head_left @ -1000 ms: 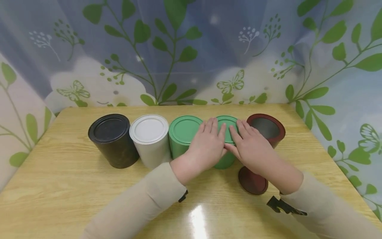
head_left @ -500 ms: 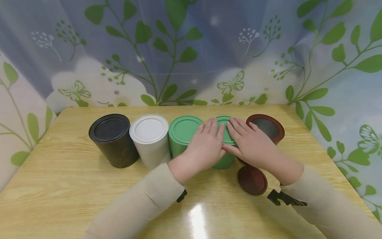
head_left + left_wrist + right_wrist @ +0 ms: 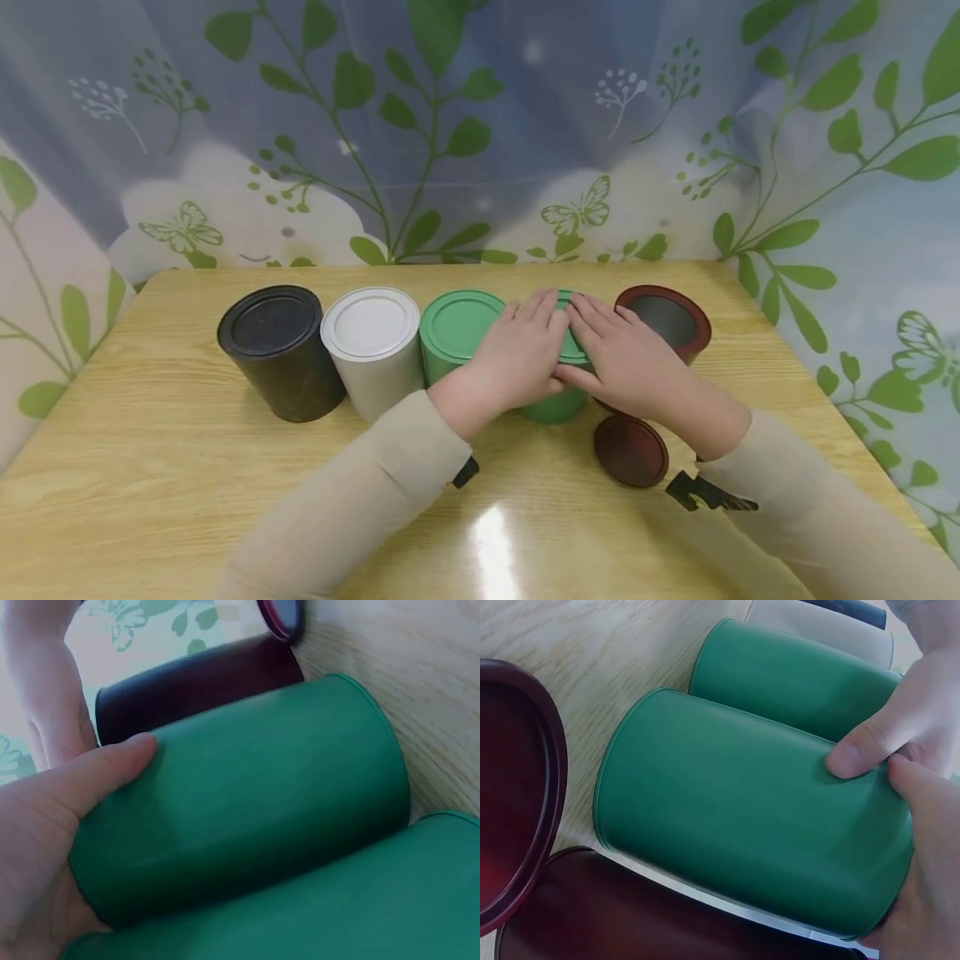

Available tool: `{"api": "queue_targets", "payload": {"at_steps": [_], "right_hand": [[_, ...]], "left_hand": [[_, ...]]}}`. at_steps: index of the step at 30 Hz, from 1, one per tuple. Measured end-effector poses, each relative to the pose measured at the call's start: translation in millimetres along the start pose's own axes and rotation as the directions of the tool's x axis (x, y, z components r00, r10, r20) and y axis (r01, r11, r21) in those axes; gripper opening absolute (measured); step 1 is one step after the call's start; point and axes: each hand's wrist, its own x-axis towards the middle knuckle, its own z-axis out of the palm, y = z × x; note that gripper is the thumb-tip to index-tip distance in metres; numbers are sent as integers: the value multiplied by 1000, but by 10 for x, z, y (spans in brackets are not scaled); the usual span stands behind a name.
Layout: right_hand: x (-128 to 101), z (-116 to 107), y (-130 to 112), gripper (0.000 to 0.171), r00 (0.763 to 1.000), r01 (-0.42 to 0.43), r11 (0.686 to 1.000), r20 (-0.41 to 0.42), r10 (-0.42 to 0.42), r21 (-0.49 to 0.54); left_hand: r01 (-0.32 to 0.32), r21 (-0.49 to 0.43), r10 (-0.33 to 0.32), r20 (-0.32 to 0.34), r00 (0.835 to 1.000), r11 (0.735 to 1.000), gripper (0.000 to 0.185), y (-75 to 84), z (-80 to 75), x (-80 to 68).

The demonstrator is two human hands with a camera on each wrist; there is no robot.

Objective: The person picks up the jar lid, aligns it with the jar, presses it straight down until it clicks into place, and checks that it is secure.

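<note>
Green tin point(image 3: 558, 392), fourth in the row on the counter point(image 3: 150, 467) beside the lidless maroon tin point(image 3: 663, 321), is steadied upright, left hand point(image 3: 517, 354) and right hand point(image 3: 622, 358) flat on its lid, thumbs pinching its wall.

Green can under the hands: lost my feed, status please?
Left hand and right hand both grip the lidded green can, thumbs on its side. Can upright on table. Dark red lid lies just beside it.

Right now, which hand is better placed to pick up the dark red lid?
Probably the right hand: the dark red lid lies just beneath its wrist, while the left hand sits farther off across the green can.
</note>
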Motion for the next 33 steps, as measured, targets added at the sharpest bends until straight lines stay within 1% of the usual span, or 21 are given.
{"api": "queue_targets", "payload": {"at_steps": [1,4,7,10,15,17,19,21,26,30,33], "right_hand": [[1,5,-4,82,1000,2,1000,-3,-2,4],[1,9,-10,82,1000,3,1000,-8,-3,18],[0,-1,-9,82,1000,3,1000,-7,-3,23],[5,8,-12,82,1000,1,999,-3,-1,33],[5,39,-10,83,1000,2,999,-3,-2,39],[2,34,-6,83,1000,4,999,-2,-4,34],[4,27,-2,82,1000,2,999,0,-2,36],[12,17,-1,82,1000,2,999,6,-2,48],[14,-16,-5,83,1000,7,998,22,-9,59],[0,-21,-7,84,1000,4,998,6,-5,56],[-50,-1,-16,83,1000,-16,998,0,16,54]], "left_hand": [[-5,-21,5,1,1000,1000,71,-10,13,-4],[-13,-43,13,2,1000,999,69,-27,32,-5],[-20,-44,20,-4,1000,999,67,-30,19,7],[-12,-39,11,-13,1000,999,69,-24,24,4],[24,20,-22,-66,998,1000,70,12,72,-59],[28,43,-24,-96,995,999,69,23,82,-76],[23,38,-19,-108,994,999,69,21,73,-72],[10,17,-8,-100,995,1000,71,3,59,-55],[-25,-34,24,-47,999,999,78,-41,34,-17],[-26,-15,26,-40,999,1000,81,-34,30,-3],[-21,-2,21,-22,1000,1000,80,-19,30,-1]]}}
